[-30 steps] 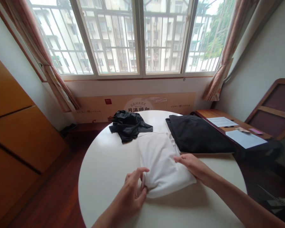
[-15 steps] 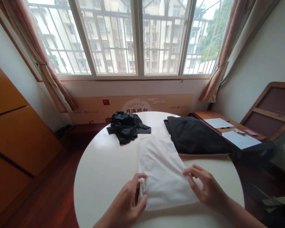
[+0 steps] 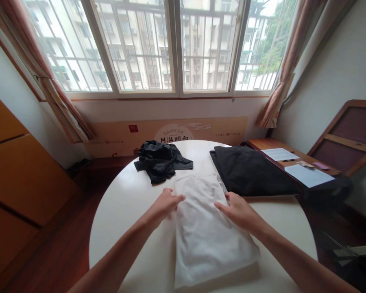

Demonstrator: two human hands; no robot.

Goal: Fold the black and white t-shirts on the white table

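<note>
A folded white garment (image 3: 205, 228) lies lengthwise on the round white table (image 3: 131, 215), reaching to the near edge. My left hand (image 3: 165, 203) rests flat on its left edge near the far end, fingers stretched out. My right hand (image 3: 236, 211) lies flat on the right side of the cloth, fingers extended too. Neither hand holds anything.
A crumpled black garment (image 3: 160, 160) sits at the table's far side. A folded black garment (image 3: 250, 171) lies at the right. A wooden side table (image 3: 271, 143) with papers (image 3: 308, 176) stands to the right. Wooden cabinets (image 3: 21, 171) line the left wall, and a window is ahead.
Both hands let go of the white garment's near end and moved forward to its middle, now lying flat. The garment lies longer and flatter toward me.
</note>
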